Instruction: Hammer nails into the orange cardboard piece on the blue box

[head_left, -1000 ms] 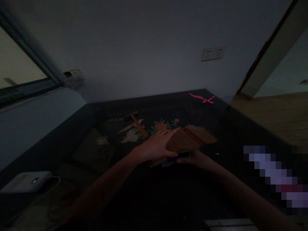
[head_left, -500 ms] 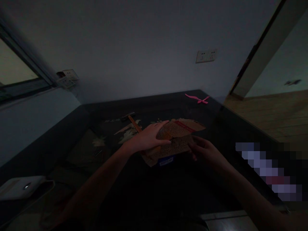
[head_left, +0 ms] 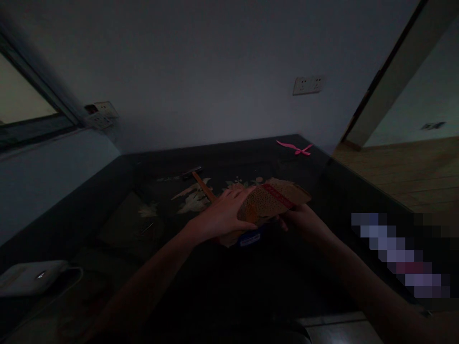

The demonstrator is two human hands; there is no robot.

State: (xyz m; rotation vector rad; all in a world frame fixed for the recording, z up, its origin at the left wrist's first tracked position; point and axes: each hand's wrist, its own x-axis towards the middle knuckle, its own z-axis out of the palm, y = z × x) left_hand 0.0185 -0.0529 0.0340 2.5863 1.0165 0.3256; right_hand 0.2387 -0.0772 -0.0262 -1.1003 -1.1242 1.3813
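A piece of brown cardboard [head_left: 267,200] with dotted print and a red band is bent over the dark table in front of me. Beneath its near edge shows a blue item [head_left: 250,238] with a pale label, its kind unclear. My left hand [head_left: 229,212] grips the cardboard's left side, thumb in front and fingers over the top. At the right end, my right hand [head_left: 296,220] has its curled fingers at the underside, partly hidden by the cardboard. Just beyond my left hand lies a hammer [head_left: 203,185] with an orange-brown handle and dark head.
The dark table [head_left: 222,153] has a floral print and meets a wall with sockets [head_left: 307,85]. A pink ribbon-like strip [head_left: 294,147] lies at the far right corner. A white device [head_left: 36,277] with a cable is at the near left. The light is dim.
The cardboard's near part has been folded under or turned from view, and its printed top now tilts towards me. My right hand has moved in under its right end. My left hand has shifted slightly nearer.
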